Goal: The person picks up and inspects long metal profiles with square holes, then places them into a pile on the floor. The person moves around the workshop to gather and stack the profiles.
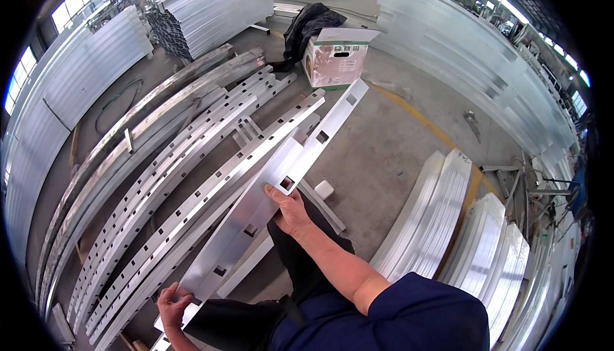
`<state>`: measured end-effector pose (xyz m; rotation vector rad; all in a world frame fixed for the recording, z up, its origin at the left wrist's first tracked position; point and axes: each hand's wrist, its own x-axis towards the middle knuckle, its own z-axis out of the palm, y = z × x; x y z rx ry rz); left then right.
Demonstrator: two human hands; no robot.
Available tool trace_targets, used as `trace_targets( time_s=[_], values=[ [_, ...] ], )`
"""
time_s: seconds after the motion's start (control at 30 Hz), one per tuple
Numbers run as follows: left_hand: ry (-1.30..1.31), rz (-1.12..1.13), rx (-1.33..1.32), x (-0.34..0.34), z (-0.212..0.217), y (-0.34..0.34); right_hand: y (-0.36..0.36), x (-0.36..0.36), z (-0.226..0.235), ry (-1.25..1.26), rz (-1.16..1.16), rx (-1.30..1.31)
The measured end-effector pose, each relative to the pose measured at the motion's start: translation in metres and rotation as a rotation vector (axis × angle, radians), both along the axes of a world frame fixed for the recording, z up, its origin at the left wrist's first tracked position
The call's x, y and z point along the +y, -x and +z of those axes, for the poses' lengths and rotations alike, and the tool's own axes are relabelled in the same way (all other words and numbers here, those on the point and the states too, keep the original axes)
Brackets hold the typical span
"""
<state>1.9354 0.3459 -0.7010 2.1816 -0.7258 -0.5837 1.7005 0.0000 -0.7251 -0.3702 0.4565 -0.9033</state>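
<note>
A long silvery metal profile (235, 234) with square holes along it lies slantwise before me, its far end toward a carton. Around its near edge, about midway, my right hand (291, 212) is closed, the thumb lying on top beside a square hole. Lower left, my left hand (173, 306) grips the same profile's other edge, fingers curled; part of them is hidden. To the left, several similar punched metal profiles (167, 241) lie side by side in rows. My legs in dark trousers are just under the held profile.
Worn long beams (150, 113) lie beyond the punched profiles. The open carton (337, 63) stands ahead, a black cloth (309, 28) against it. Stacked metal profiles rise at the left (86, 63) and right (473, 57); lower bundles (425, 213) lie on my right. A small white block (324, 189) rests on the floor.
</note>
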Motion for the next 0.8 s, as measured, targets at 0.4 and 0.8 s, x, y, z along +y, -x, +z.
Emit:
trace_targets(
  time_s=[0.4,0.8],
  values=[
    [0.025,-0.002,-0.008,0.012,-0.022,-0.012,-0.004,0.001,0.003,-0.016,-0.071,0.085],
    [-0.168,-0.101,-0.41,0.008,-0.008,0.002,-0.004,-0.002,-0.005,0.098,-0.036,0.089]
  ],
)
